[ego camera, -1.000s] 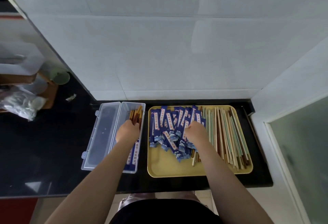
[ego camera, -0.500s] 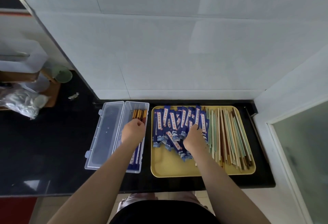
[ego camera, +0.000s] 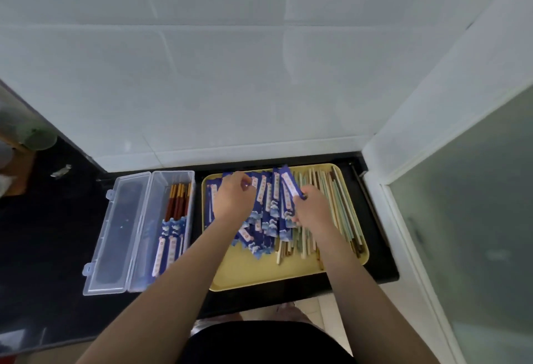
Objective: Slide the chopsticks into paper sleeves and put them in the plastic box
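Both hands over the sleeves on the tray.
Right hand (ego camera: 313,210) fingers pinch one sleeve (ego camera: 291,186); left hand (ego camera: 233,200) fingers curl onto the sleeve pile (ego camera: 266,219), grip unclear; tray (ego camera: 248,268).

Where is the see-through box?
In the head view the plastic box lies open on the black counter, left of the yellow tray.

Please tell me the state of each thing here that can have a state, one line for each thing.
Box: lid open, sleeved chopsticks lying inside.
Tray: holds loose sleeves and bare chopsticks.
Sleeves: empty, piled on the tray's left part.
Bare chopsticks: unsleeved, on the tray's right part.
Left hand: over the sleeves, fingers curled; grip unclear.
Right hand: pinches one sleeve.
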Demonstrator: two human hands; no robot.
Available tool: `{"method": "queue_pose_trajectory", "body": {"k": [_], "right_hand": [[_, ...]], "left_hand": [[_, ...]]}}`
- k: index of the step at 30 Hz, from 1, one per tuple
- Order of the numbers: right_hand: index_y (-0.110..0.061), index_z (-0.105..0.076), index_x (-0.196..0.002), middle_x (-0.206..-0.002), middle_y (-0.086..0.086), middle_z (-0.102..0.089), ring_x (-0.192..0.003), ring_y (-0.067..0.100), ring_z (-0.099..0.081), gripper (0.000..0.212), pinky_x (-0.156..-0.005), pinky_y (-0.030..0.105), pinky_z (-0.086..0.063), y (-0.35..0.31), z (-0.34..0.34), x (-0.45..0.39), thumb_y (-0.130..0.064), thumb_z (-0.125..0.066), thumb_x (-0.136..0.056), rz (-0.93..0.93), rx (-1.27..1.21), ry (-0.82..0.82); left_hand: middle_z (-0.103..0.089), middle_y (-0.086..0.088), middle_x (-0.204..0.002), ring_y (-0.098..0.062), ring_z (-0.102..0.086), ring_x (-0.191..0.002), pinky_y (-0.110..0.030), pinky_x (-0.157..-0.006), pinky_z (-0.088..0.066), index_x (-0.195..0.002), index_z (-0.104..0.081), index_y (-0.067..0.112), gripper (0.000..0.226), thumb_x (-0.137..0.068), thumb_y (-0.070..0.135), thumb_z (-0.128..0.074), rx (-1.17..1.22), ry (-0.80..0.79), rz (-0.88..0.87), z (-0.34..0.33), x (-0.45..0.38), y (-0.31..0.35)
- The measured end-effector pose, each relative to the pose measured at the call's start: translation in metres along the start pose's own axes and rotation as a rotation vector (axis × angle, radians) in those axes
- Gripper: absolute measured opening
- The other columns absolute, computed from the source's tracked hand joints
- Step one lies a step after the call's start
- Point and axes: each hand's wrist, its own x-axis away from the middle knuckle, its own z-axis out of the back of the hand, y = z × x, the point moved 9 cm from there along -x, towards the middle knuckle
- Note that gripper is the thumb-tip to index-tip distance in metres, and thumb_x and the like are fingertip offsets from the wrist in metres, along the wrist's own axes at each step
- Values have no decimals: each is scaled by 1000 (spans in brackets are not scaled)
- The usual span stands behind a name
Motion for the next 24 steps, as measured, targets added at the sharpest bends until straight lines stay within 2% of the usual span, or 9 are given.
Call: {"method": "queue_pose_trajectory", "body": {"k": [3, 5, 6, 9, 12, 14, 16, 21, 24], "right_hand": [[-18, -66, -97, -79, -2, -65, -59, 8, -59, 9, -50, 19, -42, -4, 23, 0, -26, -62, -100, 78, 38, -136], [-19, -68, -89, -65, -4, -62, -51, 8, -53, 12, -51, 20, -41, -5, 27, 5, -27, -68, -97, 105, 32, -295], [-19, -68, -87, -61, -4, -61, -50, 8, -52, 12, -52, 21, -42, -5, 28, 9, -25, -69, -97, 106, 28, -361], [-15, -70, -90, -61, -2, -62, -50, 10, -51, 13, -52, 21, -43, 6, 35, 7, -27, -71, -94, 97, 11, -438], [-17, -68, -101, -74, 3, -66, -52, 10, -55, 17, -52, 22, -44, 28, 48, -7, -33, -64, -97, 53, -137, -353], [-18, -66, -106, -84, 5, -68, -59, 10, -60, 14, -55, 24, -48, 51, 58, -20, -27, -59, -99, -10, -152, -240], [-18, -65, -108, -91, 4, -69, -70, 11, -66, 13, -62, 24, -51, 74, 61, -30, -21, -55, -99, -57, 12, -169], [-16, -62, -97, -92, 5, -69, -78, 17, -69, 6, -79, 35, -60, 90, 13, -28, -22, -61, -98, -24, 294, -311], [-17, -53, -109, -96, 1, -64, -82, 17, -67, 28, -74, 32, -57, 90, -13, -22, -29, -71, -92, 18, 381, -325]], "left_hand": [[-43, 3, -145, -21, -38, -137, -41, -113, -34, -144, -44, 26, 61, -88, 29, -68, -399, -63, -417, -40, 15, 56], [-46, 7, -147, -19, -37, -140, -46, -121, -20, -147, -38, 31, 70, -85, 38, -71, -596, -180, -659, -74, 36, 87], [-54, 7, -138, -19, -47, -132, -46, -119, -26, -142, -41, 33, 65, -85, 39, -70, -630, -250, -674, -89, 40, 91], [-67, 6, -98, -17, -65, -90, -35, -84, -56, -120, -54, 30, 33, -93, 48, -60, -660, -361, -457, -114, 36, 87], [-62, 4, -76, -13, -61, -67, -28, -65, -56, -84, -57, 25, 28, -95, 50, -56, -628, -365, -245, -117, 26, 68], [-66, 0, -75, -14, -65, -64, -30, -67, -59, -81, -57, 23, 24, -96, 42, -58, -409, -375, -87, -116, 24, 49], [-70, -2, -74, -14, -69, -61, -34, -70, -62, -85, -60, 18, 21, -98, 35, -59, -161, -373, 54, -117, 25, 32], [-74, -5, -70, -17, -69, -57, -40, -76, -63, -95, -62, 11, 22, -99, 33, -59, 74, -350, 240, -122, 31, 4], [-72, -4, -66, -13, -65, -50, -30, -60, -59, -93, -61, 7, 23, -98, 30, -62, 115, -320, 282, -122, 33, -4]]}}
